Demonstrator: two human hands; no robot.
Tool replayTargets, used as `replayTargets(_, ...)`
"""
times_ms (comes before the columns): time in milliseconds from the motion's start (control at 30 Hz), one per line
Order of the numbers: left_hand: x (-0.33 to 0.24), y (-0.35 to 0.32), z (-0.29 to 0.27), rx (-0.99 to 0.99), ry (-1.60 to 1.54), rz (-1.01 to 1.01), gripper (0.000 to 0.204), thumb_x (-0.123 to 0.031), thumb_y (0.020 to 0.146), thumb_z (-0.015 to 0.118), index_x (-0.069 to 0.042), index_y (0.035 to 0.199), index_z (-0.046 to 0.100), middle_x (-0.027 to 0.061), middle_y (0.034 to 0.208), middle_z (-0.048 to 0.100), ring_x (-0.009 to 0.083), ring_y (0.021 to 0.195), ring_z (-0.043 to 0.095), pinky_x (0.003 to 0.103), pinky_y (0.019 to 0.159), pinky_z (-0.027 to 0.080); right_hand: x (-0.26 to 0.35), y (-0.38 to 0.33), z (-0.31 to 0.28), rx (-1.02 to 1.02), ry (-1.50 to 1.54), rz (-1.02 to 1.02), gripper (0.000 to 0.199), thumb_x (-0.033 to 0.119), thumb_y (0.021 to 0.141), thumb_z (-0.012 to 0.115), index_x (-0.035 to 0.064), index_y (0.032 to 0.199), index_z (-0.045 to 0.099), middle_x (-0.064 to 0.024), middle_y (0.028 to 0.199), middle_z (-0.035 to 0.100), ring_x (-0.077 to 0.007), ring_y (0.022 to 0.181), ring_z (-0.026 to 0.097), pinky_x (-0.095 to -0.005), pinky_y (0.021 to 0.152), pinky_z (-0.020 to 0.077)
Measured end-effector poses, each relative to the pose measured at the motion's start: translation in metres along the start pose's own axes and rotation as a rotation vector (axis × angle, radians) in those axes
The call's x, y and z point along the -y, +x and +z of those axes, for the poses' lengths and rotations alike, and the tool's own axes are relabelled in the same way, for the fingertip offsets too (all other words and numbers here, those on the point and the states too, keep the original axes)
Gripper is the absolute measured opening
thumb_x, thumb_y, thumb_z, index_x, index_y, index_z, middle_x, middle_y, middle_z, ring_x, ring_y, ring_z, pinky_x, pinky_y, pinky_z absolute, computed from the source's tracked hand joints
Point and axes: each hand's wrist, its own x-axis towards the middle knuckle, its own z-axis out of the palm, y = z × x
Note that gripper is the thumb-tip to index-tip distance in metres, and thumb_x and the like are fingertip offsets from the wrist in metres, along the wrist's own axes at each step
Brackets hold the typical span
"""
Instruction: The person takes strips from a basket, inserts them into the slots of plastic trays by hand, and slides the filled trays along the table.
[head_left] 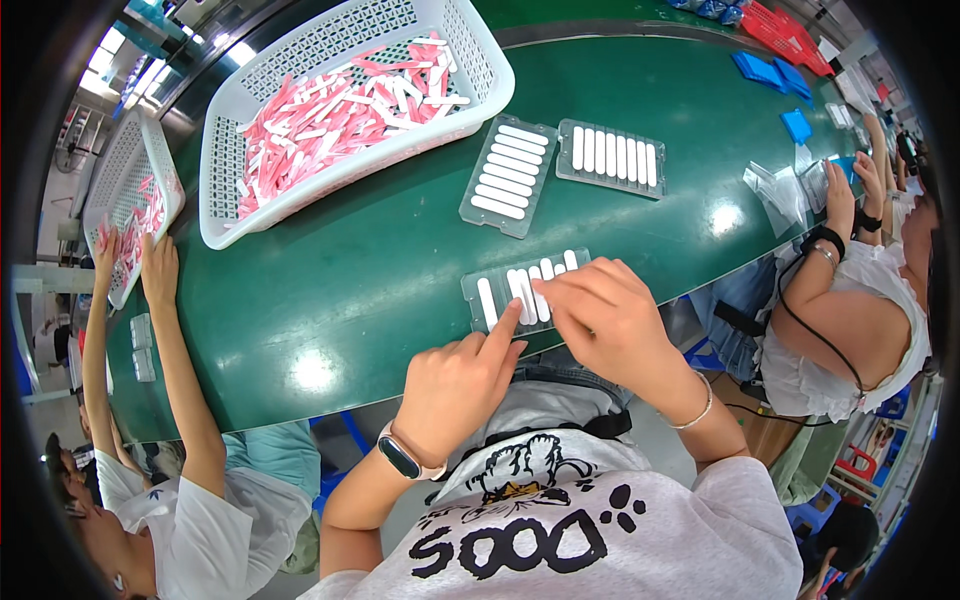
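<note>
A clear plastic tray [473, 290] lies close to me at the table's near edge, with several white round-ended sticks [487, 303] set side by side in it. The sticks stand unevenly, with a gap after the leftmost one. My left hand [455, 385] reaches in with its index finger stretched onto the sticks and its other fingers loosely bent. Over the right part of the tray, my right hand [610, 315] has thumb and fingertips pinched at a white stick. That hand hides the tray's right end and part of the sticks.
Two filled clear trays, one [508, 175] beside another [612, 160], lie beyond my hands. A large white basket [360, 165] holds pink and white pieces at the far left. Co-workers sit on both sides, one reaching into another basket [130, 200]. Blue pieces [770, 75] lie far right.
</note>
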Motion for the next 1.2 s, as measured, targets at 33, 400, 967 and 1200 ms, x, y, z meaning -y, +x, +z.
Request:
replayTargets(33,0.0,0.001,0.0,0.0,-0.001,0.002,0.033,-0.02,0.085,0.065,-0.011,0.116,0.062,0.0039,0.058,0.057,0.0209,0.045,0.055,0.034,0.042,0.043,0.001,0.001,0.001,-0.083,0.061,0.074,0.023,-0.001,0.071,0.066,0.0036,0.093,0.066,-0.0059,0.082,0.063,-0.0234,0.072,0.059,-0.0341,0.063,0.0463)
replayTargets(400,0.01,0.01,0.003,-0.232,-0.544,-0.368,0.011,-0.013,0.085,0.067,-0.005,0.093,0.065,0.0063,0.049,0.046,0.0155,0.039,0.041,0.03,0.041,0.034,0.04,-0.006,0.033,-0.185,0.249,0.233,0.021,-0.003,0.074,0.067,0.0033,0.094,0.064,-0.009,0.073,0.062,-0.0248,0.065,0.06,-0.0342,0.058,0.0494)
replayTargets(967,0.013,0.026,0.002,-0.098,-0.33,-0.412,0.032,-0.022,0.081,0.072,-0.003,0.095,0.052,0.0035,0.048,0.043,0.0206,0.038,0.046,0.034,0.04,0.037,0.026,-0.009,0.016,-0.049,-0.07,0.121,0.018,0.016,0.077,0.07,0.0067,0.092,0.067,-0.0041,0.09,0.057,-0.0216,0.083,0.053,-0.0328,0.068,0.0423)
replayTargets(1200,0.008,0.025,0.003,-0.126,-0.368,-0.42,0.031,-0.014,0.08,0.072,-0.001,0.099,0.052,0.0017,0.049,0.035,0.0103,0.043,0.032,0.029,0.042,0.027,0.024,-0.02,0.013,0.112,-0.26,0.081,0.041,0.032,0.074,0.072,0.0079,0.106,0.064,-0.0059,0.119,0.05,-0.0253,0.103,0.041,-0.0422,0.083,0.0332)
